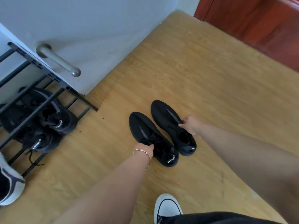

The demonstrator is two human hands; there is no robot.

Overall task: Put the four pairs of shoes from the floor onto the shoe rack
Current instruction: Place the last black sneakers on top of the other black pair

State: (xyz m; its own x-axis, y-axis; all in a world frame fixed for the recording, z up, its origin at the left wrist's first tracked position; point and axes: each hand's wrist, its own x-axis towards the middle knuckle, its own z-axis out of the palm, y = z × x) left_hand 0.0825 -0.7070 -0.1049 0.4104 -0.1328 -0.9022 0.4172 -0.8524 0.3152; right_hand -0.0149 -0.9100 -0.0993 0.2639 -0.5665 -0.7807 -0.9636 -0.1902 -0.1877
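Canvas of a white sneaker (pixel 166 207) with black laces fills the nearest floor, worn on the person's foot. Above it both bare forearms reach out to a pair of black knit shoes (pixel 161 131) standing side by side on the wooden floor (pixel 210 78), toes pointing away. The left hand (pixel 146 150), a thin bracelet (pixel 142 152) at its wrist, has its fingers tucked into the collar of the left shoe; the right hand (pixel 190 125) pinches the collar edge of the right shoe. Both soles look flat on the boards. Off to the left, the black metal shoe rack (pixel 30 88) holds another dark pair (pixel 47 125) on its low bars, and a grey-and-white shoe (pixel 9 183) shows at the frame edge. Beyond stands a white door (pixel 90 38) with a metal handle (pixel 59 60).
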